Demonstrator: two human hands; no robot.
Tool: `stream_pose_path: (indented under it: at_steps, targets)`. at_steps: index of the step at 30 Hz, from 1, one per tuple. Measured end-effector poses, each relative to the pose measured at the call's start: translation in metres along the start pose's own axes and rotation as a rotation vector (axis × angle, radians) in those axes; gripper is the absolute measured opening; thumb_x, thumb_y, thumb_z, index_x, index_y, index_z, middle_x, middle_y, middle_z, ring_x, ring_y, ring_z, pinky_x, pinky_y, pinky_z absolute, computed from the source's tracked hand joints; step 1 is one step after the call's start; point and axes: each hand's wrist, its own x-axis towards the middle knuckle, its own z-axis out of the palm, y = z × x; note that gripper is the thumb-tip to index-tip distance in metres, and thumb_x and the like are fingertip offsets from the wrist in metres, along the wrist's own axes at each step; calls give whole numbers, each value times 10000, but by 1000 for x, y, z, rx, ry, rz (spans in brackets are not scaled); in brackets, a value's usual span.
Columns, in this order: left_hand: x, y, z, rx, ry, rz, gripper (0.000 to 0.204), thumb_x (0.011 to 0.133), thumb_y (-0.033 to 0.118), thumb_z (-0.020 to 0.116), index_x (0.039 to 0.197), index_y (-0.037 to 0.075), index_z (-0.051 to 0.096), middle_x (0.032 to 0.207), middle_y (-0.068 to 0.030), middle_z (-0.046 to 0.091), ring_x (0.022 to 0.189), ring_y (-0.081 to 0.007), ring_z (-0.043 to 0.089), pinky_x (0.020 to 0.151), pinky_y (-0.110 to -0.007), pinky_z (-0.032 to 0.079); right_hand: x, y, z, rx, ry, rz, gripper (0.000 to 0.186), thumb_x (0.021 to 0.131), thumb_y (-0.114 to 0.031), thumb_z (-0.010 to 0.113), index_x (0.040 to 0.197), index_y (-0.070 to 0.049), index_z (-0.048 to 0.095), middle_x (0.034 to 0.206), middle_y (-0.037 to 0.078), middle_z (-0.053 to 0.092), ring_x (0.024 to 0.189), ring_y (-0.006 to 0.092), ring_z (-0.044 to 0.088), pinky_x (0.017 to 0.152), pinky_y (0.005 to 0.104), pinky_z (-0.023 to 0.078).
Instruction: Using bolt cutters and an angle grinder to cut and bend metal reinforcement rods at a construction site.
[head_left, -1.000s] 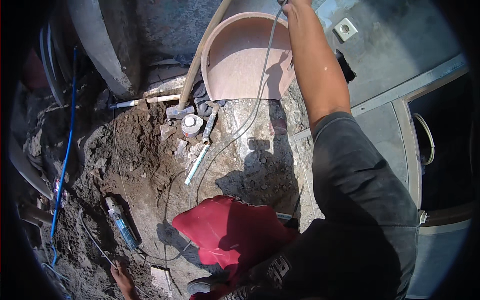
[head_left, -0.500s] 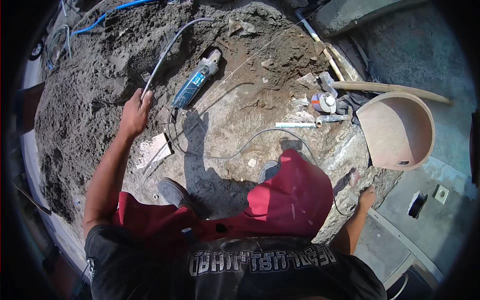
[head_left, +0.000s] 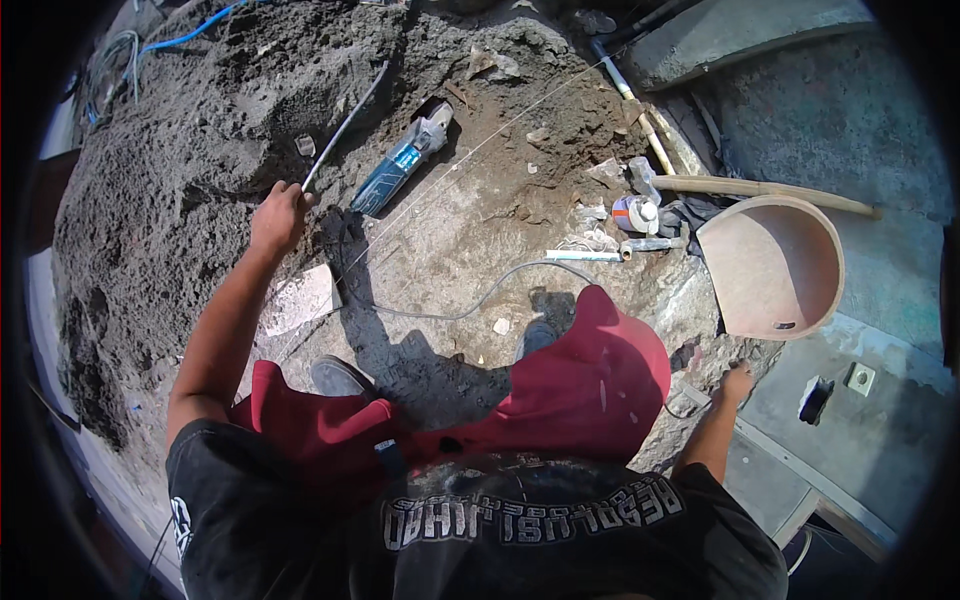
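Note:
My left hand [head_left: 282, 218], at left of centre, is closed around a pale grey cable [head_left: 344, 127] that runs up over the sandy soil. A blue angle grinder [head_left: 390, 172] lies just right of it, and a pale tile piece [head_left: 300, 300] lies below it. At lower right, my right hand [head_left: 733, 384] is closed on a stretch of grey cable beside the rough concrete edge. Another run of grey cable [head_left: 455, 315] snakes over the ground between my hands, partly hidden behind my red shorts.
A pinkish curved basin [head_left: 765, 260] rests at right below a wooden pole [head_left: 770, 188]. White pipes [head_left: 657, 140], a white container [head_left: 630, 212] and small debris sit near it. A socket [head_left: 860, 378] and dark opening [head_left: 815, 398] are at right, a blue hose [head_left: 185, 40] at upper left.
My right arm has come down from high up to beside my body. My left hand has risen in view with the cable. The view has swung round, showing more soil and both my shoes.

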Motion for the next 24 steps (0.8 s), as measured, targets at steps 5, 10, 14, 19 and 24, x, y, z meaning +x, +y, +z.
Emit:
stream_pose_path:
  at_steps: [5,10,14,19,24]
  targets:
    - [18,7,22,-13,-17,97,321,975,319,482,886,15,537,905,-206,537,863,-444,549,723,-524,436,61,-66,-90,258,201,-27,260,977,-255,545,984,-1,600,761,44,608,550,130,540,490,291,438]
    - [8,-87,31,192,-198,42,500,1013,343,412,1255,-76,540,1232,-334,543,1168,-496,485,986,-524,388,99,-137,-99,209,395,-69,200,875,-129,660,1002,7,586,763,63,613,564,139,606,510,290,498]
    - [32,-31,27,213,-352,25,542,1018,364,352,1285,-79,511,1255,-347,530,1241,-498,433,1028,-526,361,122,-144,-186,-233,566,-19,411,855,-231,689,1145,40,585,890,201,695,804,302,695,707,388,532]
    - [13,-83,53,86,52,262,518,1007,357,351,1008,-118,558,926,-339,523,904,-531,477,789,-560,355,147,-166,-205,-517,834,-68,356,848,-317,688,1056,-29,670,1020,224,690,1058,377,634,891,436,497]
    - [-1,-74,41,53,-54,271,476,1018,306,359,1042,-130,548,983,-362,526,925,-537,460,810,-556,351,184,-193,-248,-908,555,-175,317,857,-275,610,1083,-62,677,1123,198,666,1088,379,619,915,446,496]
